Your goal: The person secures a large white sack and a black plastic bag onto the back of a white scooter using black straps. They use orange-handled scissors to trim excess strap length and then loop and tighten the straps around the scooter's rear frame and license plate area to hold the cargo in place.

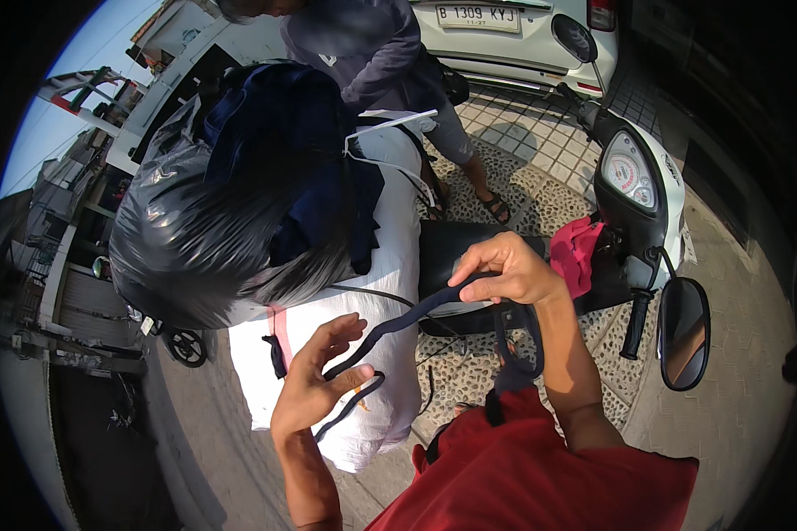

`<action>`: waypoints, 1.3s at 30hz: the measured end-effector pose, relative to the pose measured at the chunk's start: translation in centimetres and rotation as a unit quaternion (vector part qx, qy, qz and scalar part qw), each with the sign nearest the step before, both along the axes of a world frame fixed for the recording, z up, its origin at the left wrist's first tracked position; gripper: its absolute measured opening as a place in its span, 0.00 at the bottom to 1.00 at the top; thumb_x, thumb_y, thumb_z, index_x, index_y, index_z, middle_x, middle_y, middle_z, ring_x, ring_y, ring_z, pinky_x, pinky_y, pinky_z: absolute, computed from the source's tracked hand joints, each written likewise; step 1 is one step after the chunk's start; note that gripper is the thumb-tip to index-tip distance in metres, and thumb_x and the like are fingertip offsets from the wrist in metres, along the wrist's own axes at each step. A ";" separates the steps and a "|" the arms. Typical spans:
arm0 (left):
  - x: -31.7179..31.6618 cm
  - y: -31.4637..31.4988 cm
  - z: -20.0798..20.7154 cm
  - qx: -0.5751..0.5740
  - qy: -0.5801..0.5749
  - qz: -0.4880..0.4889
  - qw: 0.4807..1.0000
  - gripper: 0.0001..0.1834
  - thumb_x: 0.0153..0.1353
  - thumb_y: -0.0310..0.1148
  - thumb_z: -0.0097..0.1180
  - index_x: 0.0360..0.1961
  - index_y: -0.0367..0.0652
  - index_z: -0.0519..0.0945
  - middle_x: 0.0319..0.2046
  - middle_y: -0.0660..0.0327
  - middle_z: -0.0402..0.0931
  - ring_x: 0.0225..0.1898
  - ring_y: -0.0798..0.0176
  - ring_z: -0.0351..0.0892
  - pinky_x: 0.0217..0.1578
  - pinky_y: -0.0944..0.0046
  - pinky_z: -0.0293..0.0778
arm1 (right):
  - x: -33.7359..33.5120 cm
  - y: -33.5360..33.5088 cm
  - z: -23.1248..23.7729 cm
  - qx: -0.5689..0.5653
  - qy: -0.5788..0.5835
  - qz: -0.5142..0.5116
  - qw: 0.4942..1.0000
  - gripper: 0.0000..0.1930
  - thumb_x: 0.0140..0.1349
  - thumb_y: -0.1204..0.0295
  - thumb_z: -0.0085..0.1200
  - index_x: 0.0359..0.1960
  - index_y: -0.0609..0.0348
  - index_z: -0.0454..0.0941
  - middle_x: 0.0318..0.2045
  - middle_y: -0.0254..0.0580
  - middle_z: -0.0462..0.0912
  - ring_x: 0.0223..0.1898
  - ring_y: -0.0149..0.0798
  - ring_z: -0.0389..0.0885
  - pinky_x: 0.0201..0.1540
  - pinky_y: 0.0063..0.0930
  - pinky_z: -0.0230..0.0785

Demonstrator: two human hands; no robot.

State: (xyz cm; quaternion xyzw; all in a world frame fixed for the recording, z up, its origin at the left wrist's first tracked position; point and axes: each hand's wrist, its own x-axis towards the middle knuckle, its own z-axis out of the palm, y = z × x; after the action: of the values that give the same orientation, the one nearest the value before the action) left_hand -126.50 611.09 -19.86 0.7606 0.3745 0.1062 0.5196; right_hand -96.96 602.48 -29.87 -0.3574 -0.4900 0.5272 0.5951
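Observation:
A dark blue cloth strip (397, 325) stretches slackly between my two hands. My right hand (510, 270), above the motorbike's seat, pinches its upper end between thumb and fingers. More of the strip hangs below that hand beside my forearm. My left hand (314, 376) is in front of the white sack (385, 363), fingers and thumb apart, with the strip running through the gap between them. A bend of the strip sticks out past the thumb. On the sack lies a large black plastic bag (186, 239) with dark blue cloth (283, 150) over it.
The motorbike's dashboard (629, 168), mirror (684, 333) and handlebar grip (636, 324) are at right. A pink cloth (577, 255) hangs near its seat (452, 252). A person in a dark hoodie (372, 53) stands beyond the load, before a white car (496, 44). A white metal bracket (390, 128) projects there.

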 end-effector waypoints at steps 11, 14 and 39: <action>13.0 2.4 -0.5 0.004 -0.143 0.301 0.943 0.09 0.66 0.28 0.58 0.45 0.35 0.78 0.23 0.60 0.79 0.17 0.78 0.68 0.17 0.77 0.61 | 0.7 15.4 0.0 0.020 0.126 -0.073 0.989 0.07 0.60 0.76 0.60 0.38 0.65 0.81 0.33 0.39 0.83 0.35 0.28 0.81 0.39 0.20 0.73; 15.0 4.9 3.6 0.223 -0.177 0.263 0.922 0.09 0.64 0.25 0.59 0.44 0.32 0.79 0.25 0.63 0.78 0.21 0.80 0.68 0.21 0.76 0.62 | -2.2 20.0 -0.8 -0.006 0.135 -0.189 0.973 0.08 0.64 0.77 0.56 0.42 0.65 0.80 0.36 0.38 0.84 0.34 0.26 0.80 0.39 0.20 0.72; 21.9 17.3 2.0 0.607 0.320 0.060 0.725 0.09 0.44 0.27 0.61 0.28 0.36 0.78 0.31 0.49 0.79 0.26 0.51 0.86 0.24 0.59 0.81 | -1.3 24.5 -2.7 -0.061 0.556 0.136 0.817 0.08 0.59 0.75 0.51 0.41 0.56 0.77 0.42 0.35 0.82 0.48 0.33 0.79 0.56 0.29 0.67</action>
State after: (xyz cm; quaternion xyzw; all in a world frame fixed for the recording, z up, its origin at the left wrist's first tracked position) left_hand -104.57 628.39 -17.85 0.8784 0.4188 0.0919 -0.2113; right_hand -98.23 627.03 -32.52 0.0314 -0.0859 0.7406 0.6656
